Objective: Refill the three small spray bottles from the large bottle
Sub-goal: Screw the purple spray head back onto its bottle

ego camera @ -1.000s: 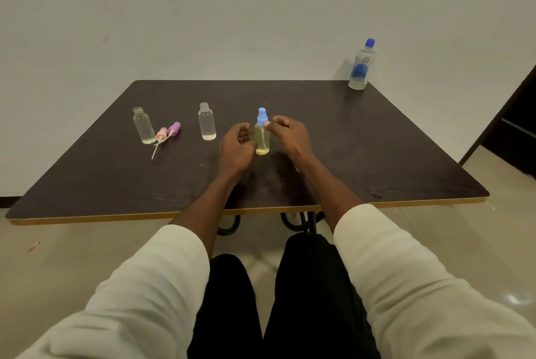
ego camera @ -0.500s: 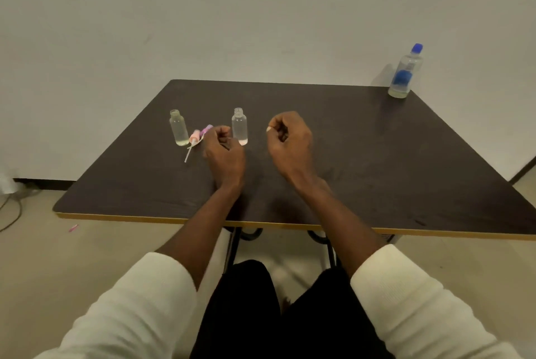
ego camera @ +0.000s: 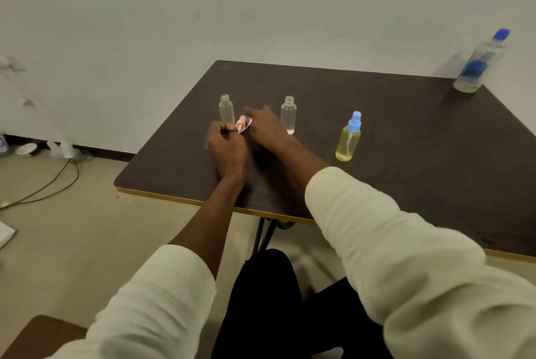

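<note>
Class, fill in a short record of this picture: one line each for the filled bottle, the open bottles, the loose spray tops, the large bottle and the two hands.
filled bottle: blue-topped spray bottle, yellowish liquid, upright, capped
open bottles: left open bottle and middle open bottle, no tops, nearly empty
loose tops: pink and purple spray tops, between the two hands
large bottle: large bottle, blue cap, far right corner of the table
left hand: fingers curled, pinching at the tops
right hand: fingers extended, reaching over the tops
</note>
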`<state>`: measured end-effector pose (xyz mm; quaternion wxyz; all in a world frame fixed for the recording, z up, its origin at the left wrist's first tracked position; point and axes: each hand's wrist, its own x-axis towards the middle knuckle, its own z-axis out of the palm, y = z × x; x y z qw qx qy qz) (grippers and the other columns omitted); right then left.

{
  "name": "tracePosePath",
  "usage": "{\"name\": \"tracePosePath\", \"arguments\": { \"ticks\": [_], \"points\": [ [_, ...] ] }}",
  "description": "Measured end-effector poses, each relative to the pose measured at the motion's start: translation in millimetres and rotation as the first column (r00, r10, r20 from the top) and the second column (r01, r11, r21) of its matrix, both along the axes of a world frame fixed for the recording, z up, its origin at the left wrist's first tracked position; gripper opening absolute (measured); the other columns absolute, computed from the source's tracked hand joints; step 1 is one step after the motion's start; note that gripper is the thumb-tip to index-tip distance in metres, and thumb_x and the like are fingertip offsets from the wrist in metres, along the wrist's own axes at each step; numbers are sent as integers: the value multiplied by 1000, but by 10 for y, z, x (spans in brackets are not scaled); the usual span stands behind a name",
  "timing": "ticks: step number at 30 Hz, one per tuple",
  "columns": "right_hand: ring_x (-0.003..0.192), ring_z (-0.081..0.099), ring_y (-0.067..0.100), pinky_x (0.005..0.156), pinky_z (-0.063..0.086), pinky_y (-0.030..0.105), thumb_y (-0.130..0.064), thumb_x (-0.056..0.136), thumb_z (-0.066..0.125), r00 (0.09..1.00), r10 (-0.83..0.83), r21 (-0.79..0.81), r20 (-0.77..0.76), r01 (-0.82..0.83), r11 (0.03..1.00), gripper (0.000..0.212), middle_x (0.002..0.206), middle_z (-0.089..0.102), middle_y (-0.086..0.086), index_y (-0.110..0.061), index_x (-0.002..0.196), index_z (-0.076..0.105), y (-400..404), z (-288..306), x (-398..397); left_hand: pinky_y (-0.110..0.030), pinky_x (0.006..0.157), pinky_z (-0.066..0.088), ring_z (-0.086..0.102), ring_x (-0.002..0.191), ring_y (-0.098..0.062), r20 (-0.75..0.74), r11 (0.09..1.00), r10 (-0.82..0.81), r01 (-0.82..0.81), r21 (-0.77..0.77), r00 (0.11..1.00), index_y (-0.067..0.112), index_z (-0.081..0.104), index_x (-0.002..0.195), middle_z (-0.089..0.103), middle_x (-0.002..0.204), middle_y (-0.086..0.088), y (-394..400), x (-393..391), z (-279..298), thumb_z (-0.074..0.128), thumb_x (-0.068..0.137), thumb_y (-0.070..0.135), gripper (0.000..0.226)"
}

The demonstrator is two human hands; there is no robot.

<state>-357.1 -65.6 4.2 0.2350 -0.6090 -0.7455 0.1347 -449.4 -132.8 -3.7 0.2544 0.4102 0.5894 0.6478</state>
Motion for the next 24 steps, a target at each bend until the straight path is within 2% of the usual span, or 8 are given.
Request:
{"name": "tracePosePath", "arguments": {
  "ticks": [3,5,9,12,15,18,20,24],
  "points": [
    [113,48,32,92,42,38,-16,93,47,996,0,-17,87,2,1000,18,111,62,14,-14,103,62,80,-4,-33,-5,64,44,58,83,-14,-18,1000,1,-2,-10,1000,5,60,91,65,96,-11,-8,3,-12,53,84,-3,13],
    [107,51,29,85,42,36,-21,92,49,993,-12,-29,115,15,999,10,107,63,13,-20,89,59,92,-33,-54,-6,66,46,60,86,-18,-36,1000,4,-4,-4,999,4,61,92,65,96,-11,-14,9,-25,54,86,-1,10],
    [91,54,28,75,40,34,-19,93,49,994,-9,16,112,7,1000,21,95,65,14,-18,73,48,59,-56,-25,-29,81,56,61,89,-21,-52,1000,-3,4,27,999,2,58,94,63,97,-12,-2,21,-59,57,89,2,6],
    [79,55,30,72,46,42,-9,88,47,999,-1,39,53,-1,999,26,84,66,17,-12,62,46,-74,-11,31,-37,84,57,62,90,-22,-71,998,-4,8,64,997,4,57,93,63,98,-12,6,35,-69,60,91,4,4],
    [71,59,26,67,47,37,-12,87,44,988,-72,73,-140,83,994,28,74,67,13,2,71,63,-215,-41,106,-37,85,57,61,91,-22,-100,995,3,8,103,995,9,54,89,62,97,-10,-4,37,-74,61,91,3,8],
    [58,52,12,62,38,25,-18,95,45,963,-108,112,-247,139,984,36,61,59,0,-5,67,63,-402,-2,184,-25,81,53,59,92,-20,-125,992,-1,17,123,992,10,53,89,60,96,-9,-29,40,-60,57,89,-2,12],
    [58,51,9,64,39,25,-19,94,52,946,-93,154,-311,147,977,33,56,56,-4,-13,64,64,-508,66,227,-18,75,47,57,87,-18,-138,989,-1,22,145,990,8,55,88,59,93,-8,-44,46,-48,55,88,-4,12],
    [82,66,14,75,51,27,-16,91,57,886,-101,249,-453,234,940,18,85,74,0,-16,87,75,-623,252,299,-9,70,43,53,79,-11,-181,974,-22,62,217,983,6,57,88,57,89,-4,-93,88,-46,53,87,-6,13]
  ]
}}
